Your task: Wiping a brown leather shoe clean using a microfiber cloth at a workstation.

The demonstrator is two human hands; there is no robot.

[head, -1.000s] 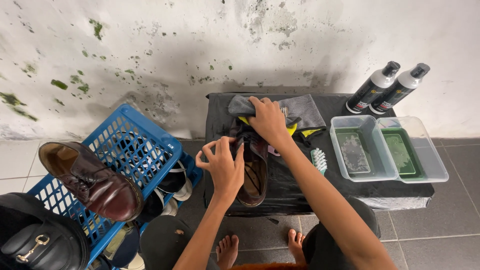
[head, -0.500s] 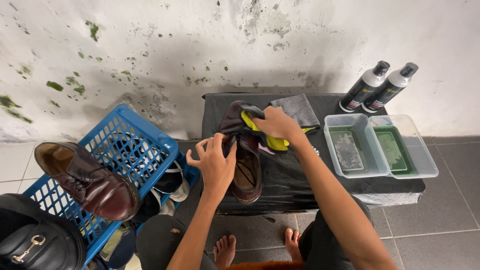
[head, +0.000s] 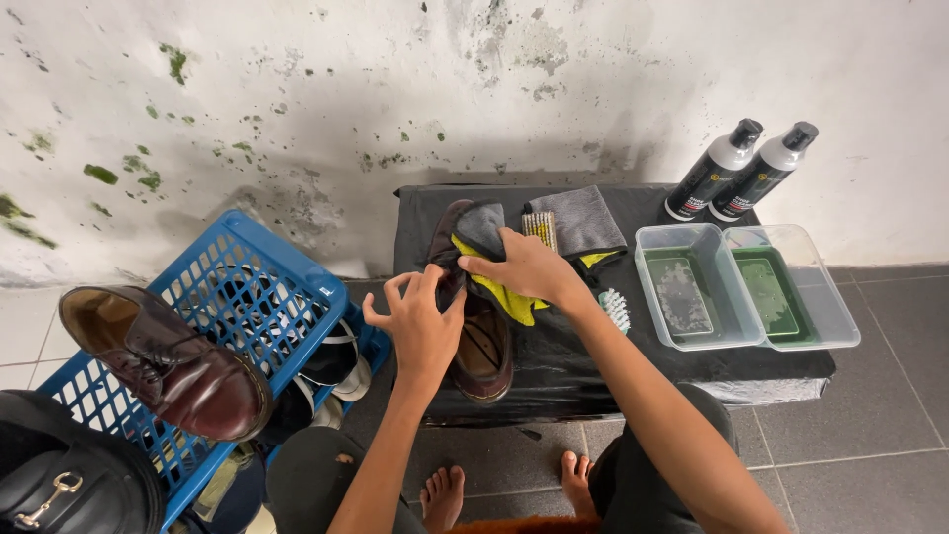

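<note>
The right hand (head: 524,265) and yellow cloth (head: 504,295) hide the brown shoe's (head: 481,348) middle; the black bag (head: 69,480) is cut off at the lower left edge; bottle (head: 714,171) labels are too small to tell

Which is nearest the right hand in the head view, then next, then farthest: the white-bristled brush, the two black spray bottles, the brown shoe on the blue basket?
From the right hand:
1. White-bristled brush, just to its right on the black table.
2. Black spray bottles, far right, by the wall.
3. Brown shoe, far left, on the blue basket.
</note>
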